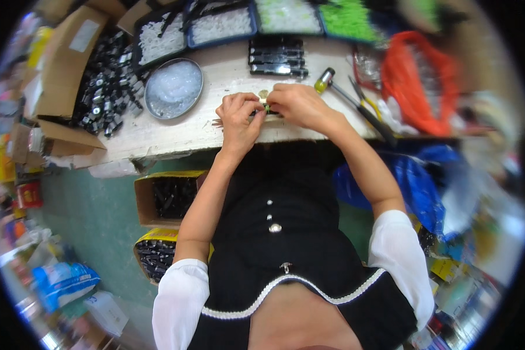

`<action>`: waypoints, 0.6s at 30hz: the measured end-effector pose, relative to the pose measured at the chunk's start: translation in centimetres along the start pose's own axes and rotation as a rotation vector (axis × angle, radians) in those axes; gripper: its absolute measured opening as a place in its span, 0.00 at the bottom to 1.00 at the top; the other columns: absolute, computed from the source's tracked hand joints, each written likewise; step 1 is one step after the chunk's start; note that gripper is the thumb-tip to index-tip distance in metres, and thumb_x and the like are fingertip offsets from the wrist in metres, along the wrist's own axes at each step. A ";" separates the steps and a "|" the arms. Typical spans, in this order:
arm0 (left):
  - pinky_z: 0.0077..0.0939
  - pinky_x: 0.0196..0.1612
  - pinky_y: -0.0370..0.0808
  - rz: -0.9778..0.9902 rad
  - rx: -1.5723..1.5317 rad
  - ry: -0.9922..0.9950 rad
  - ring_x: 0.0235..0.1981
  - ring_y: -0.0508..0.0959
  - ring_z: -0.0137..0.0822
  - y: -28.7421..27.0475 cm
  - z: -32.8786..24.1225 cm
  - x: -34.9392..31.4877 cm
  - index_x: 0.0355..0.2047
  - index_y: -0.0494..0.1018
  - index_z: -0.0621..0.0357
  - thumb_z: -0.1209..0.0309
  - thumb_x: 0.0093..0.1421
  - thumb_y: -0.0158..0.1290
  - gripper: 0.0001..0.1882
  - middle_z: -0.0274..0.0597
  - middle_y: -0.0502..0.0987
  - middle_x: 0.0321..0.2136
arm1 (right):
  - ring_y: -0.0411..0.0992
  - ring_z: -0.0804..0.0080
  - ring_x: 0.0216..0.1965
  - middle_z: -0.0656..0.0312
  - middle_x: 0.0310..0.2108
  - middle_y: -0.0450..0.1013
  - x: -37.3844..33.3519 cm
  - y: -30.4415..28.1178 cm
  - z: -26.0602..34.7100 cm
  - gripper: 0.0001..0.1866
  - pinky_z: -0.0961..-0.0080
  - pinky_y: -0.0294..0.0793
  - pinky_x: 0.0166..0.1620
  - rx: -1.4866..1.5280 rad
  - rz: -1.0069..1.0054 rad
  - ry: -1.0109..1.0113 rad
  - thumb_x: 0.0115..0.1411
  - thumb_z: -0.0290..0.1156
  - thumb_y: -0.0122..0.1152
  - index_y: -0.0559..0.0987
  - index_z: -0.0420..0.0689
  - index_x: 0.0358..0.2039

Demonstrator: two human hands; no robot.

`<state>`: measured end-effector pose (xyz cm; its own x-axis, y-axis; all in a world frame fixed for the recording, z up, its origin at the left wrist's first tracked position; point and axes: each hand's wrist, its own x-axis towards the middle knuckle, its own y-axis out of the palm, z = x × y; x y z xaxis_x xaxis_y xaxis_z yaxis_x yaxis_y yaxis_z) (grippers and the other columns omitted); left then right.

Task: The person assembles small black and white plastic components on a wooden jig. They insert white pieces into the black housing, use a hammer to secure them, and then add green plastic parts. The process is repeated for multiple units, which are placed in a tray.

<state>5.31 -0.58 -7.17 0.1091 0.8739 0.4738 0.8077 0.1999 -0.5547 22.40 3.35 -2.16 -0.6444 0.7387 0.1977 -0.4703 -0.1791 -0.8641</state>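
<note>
Near the front edge of the worktable, my left hand [238, 119] and my right hand [303, 106] meet with bent fingers. Between their fingertips is a small dark part with a bit of green [268, 109], mostly covered by the fingers. What kind of part it is, I cannot make out. A small yellowish round piece [263, 94] shows just beyond the fingertips. Thin brownish strips [217, 123] stick out beside my left hand. Past the hands lies a row of several glossy black oblong pieces [277, 61].
Left of the hands stands a round metal dish [199, 87] of clear whitish stuff, beside a pile of black and silver parts [108, 81]. Trays of white [221, 24] and green pieces [348, 20] line the back. At right lie a hammer [347, 96] and a red plastic bag [392, 76].
</note>
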 end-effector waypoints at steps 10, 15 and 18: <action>0.33 0.44 0.55 0.098 0.192 -0.076 0.39 0.66 0.35 -0.2 -1.0 1.1 0.27 0.79 0.48 0.68 0.40 0.62 0.10 0.29 0.71 0.32 | 0.72 0.67 0.30 0.58 0.30 0.74 -8.8 -12.2 -7.0 0.08 0.75 0.69 0.36 0.078 -0.457 0.484 0.53 0.28 0.58 0.77 0.39 0.33; 0.34 0.42 0.55 0.173 0.226 0.007 0.39 0.65 0.34 -0.6 -0.8 1.5 0.25 0.79 0.48 0.68 0.42 0.61 0.07 0.29 0.70 0.31 | 0.71 0.60 0.40 0.53 0.35 0.74 -15.2 -18.4 -14.5 0.10 0.69 0.68 0.44 -0.617 -0.602 0.592 0.56 0.31 0.54 0.78 0.40 0.35; 0.35 0.41 0.55 0.208 0.242 0.072 0.39 0.65 0.35 -0.6 -0.7 1.8 0.25 0.79 0.48 0.69 0.43 0.61 0.06 0.29 0.70 0.31 | 0.69 0.53 0.44 0.51 0.40 0.72 -19.2 -20.1 -19.2 0.15 0.64 0.67 0.48 -0.837 -0.370 0.883 0.54 0.37 0.54 0.78 0.44 0.40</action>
<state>5.47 0.60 -5.49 0.3049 0.8750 0.3762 0.6040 0.1277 -0.7867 55.84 5.23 2.50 0.2145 0.8943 0.3926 0.1952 0.3546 -0.9144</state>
